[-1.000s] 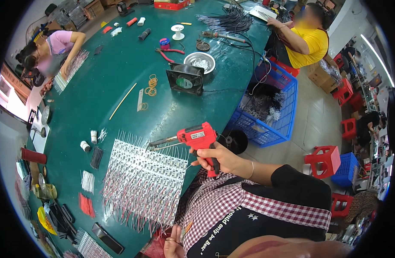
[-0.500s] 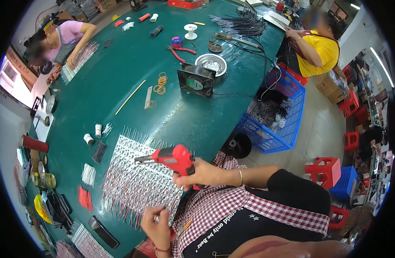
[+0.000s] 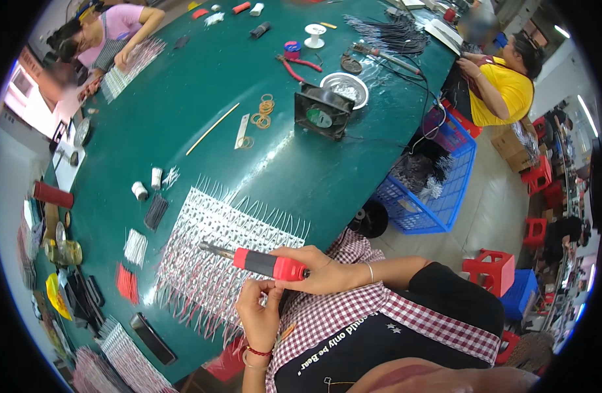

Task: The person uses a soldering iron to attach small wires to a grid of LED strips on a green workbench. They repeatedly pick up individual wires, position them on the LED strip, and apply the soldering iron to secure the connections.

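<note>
My right hand is wrapped round a red and black pistol-shaped tool whose slim metal nose points left. Under that nose lies a white panel with rows of small parts and many thin white and red wires. My left hand is raised at the panel's near edge, thumb and fingers pinched just below the tool's rear end. What the pinch holds, if anything, is too small to make out.
Left of the panel are red wire pieces, white pieces, dark pieces and a black oblong case. Beyond stand a small fan, a metal bowl and pliers. A blue basket is right. Two people work across the table.
My left hand has come up and right, close to the right hand. The tool has tipped over, its body now lying flatter. The whole view has shifted slightly.
</note>
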Demonstrator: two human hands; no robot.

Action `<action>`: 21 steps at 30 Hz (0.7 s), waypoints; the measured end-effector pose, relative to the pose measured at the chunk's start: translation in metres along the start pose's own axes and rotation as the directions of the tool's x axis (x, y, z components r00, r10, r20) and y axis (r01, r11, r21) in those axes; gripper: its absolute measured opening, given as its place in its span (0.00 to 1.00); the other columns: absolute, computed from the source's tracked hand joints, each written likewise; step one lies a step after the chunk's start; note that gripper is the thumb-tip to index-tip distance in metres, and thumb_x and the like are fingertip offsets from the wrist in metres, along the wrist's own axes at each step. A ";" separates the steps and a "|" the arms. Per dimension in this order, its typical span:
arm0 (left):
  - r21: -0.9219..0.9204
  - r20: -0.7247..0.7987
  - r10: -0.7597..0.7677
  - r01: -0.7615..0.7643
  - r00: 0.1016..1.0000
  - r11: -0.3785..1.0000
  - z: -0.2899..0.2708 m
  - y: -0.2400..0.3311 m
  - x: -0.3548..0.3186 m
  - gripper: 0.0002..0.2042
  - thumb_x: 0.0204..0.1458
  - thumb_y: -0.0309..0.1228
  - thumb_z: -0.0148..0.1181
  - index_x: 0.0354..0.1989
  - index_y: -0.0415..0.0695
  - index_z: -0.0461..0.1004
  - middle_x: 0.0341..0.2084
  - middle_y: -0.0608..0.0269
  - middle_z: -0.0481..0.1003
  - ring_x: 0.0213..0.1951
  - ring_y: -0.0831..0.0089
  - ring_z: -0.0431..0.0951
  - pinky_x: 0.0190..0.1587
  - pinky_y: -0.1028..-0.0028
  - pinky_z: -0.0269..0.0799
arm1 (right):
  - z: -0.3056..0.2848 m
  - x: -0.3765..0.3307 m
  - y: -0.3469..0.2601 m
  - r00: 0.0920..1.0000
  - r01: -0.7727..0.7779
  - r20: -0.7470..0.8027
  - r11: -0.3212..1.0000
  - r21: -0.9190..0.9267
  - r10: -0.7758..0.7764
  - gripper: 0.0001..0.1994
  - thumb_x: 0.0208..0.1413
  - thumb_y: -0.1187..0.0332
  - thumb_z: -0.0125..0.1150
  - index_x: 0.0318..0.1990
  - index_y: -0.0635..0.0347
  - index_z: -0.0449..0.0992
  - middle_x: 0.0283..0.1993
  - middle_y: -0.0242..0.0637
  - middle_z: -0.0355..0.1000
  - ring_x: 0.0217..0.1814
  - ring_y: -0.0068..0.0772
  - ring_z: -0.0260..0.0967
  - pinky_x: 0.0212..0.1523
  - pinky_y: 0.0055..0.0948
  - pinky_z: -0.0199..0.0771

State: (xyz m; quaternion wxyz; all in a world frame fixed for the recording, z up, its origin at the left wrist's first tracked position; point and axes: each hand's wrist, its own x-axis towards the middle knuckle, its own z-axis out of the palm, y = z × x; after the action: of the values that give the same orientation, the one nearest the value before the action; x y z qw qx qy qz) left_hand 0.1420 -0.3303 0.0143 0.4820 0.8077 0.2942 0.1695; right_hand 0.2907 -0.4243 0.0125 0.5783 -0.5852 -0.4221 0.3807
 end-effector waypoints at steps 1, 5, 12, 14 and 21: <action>0.002 -0.012 -0.014 0.014 1.000 1.000 -0.001 -0.005 -0.006 0.06 0.45 0.21 0.63 0.25 0.36 0.71 0.21 0.59 0.71 0.24 0.72 0.69 0.30 0.74 0.65 | 0.002 0.000 -0.002 0.999 -0.037 0.006 0.999 0.031 0.036 0.22 0.47 0.71 0.65 0.51 0.64 0.68 0.36 0.42 0.74 0.40 0.28 0.73 0.41 0.29 0.72; -0.028 -0.002 0.022 -0.022 1.000 0.999 -0.004 -0.005 0.000 0.04 0.45 0.21 0.63 0.26 0.36 0.72 0.22 0.57 0.71 0.25 0.68 0.71 0.30 0.72 0.66 | 0.005 -0.001 0.005 0.967 -0.248 -0.034 0.963 0.110 0.253 0.13 0.47 0.70 0.67 0.40 0.62 0.74 0.31 0.31 0.73 0.35 0.13 0.66 0.37 0.24 0.71; 0.075 0.000 0.102 -0.102 0.995 0.992 -0.019 -0.008 0.006 0.03 0.43 0.22 0.61 0.26 0.39 0.74 0.23 0.57 0.69 0.29 0.58 0.71 0.32 0.66 0.66 | -0.003 -0.002 -0.013 0.895 -0.388 -0.162 0.904 0.179 0.416 0.06 0.50 0.76 0.63 0.35 0.64 0.74 0.29 0.29 0.73 0.30 0.19 0.71 0.33 0.22 0.72; 0.114 -0.034 0.116 -0.112 0.993 0.987 -0.030 -0.023 0.012 0.03 0.42 0.21 0.61 0.26 0.40 0.74 0.23 0.57 0.69 0.29 0.58 0.71 0.33 0.65 0.66 | -0.015 -0.002 0.000 0.914 -0.291 -0.207 0.920 0.261 0.348 0.10 0.50 0.78 0.62 0.41 0.68 0.72 0.28 0.34 0.72 0.30 0.22 0.71 0.32 0.24 0.73; 0.405 -0.113 0.180 -0.120 0.977 0.907 -0.060 -0.058 0.046 0.05 0.42 0.20 0.61 0.28 0.41 0.76 0.22 0.60 0.68 0.26 0.64 0.70 0.29 0.69 0.66 | -0.041 -0.011 0.021 0.926 -0.229 -0.216 0.916 0.330 0.310 0.17 0.54 0.75 0.56 0.51 0.70 0.65 0.30 0.40 0.72 0.31 0.30 0.72 0.34 0.27 0.74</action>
State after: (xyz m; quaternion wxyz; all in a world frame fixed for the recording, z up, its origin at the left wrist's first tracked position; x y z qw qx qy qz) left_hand 0.1256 -0.2387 -0.0085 0.2713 0.8938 0.2941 0.2026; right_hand 0.3261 -0.4490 -0.0076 0.6524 -0.5895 -0.1935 0.4353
